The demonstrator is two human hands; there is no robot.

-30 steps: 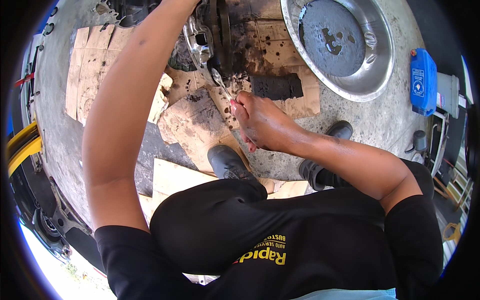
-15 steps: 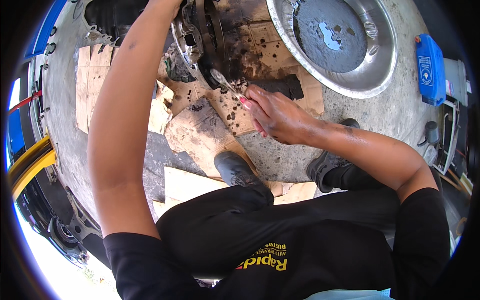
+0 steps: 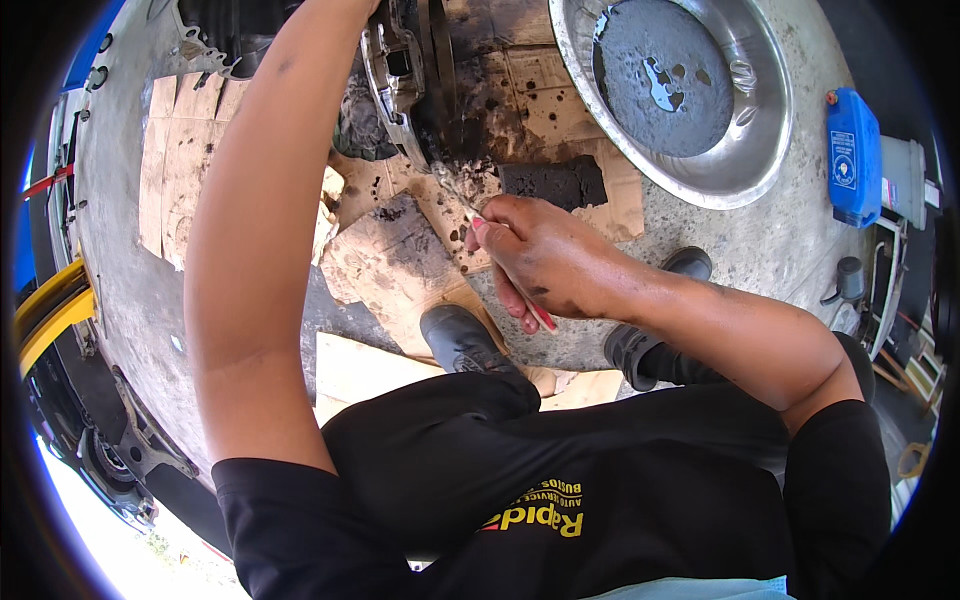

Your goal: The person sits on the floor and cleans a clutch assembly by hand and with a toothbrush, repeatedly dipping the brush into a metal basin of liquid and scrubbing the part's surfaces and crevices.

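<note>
Your right hand (image 3: 556, 256) gripped a red-handled tool (image 3: 467, 208) near a metal part (image 3: 404, 97); I couldn't tell your unseen left hand's grip.

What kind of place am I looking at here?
Probably a vehicle repair workshop, judging by the greasy metal machine part, the dark-stained cardboard spread on the floor, and the wide metal basin of murky liquid.

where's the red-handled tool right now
In the head view, the red-handled tool is near the centre, in the right hand, below and left of the metal basin.
</note>
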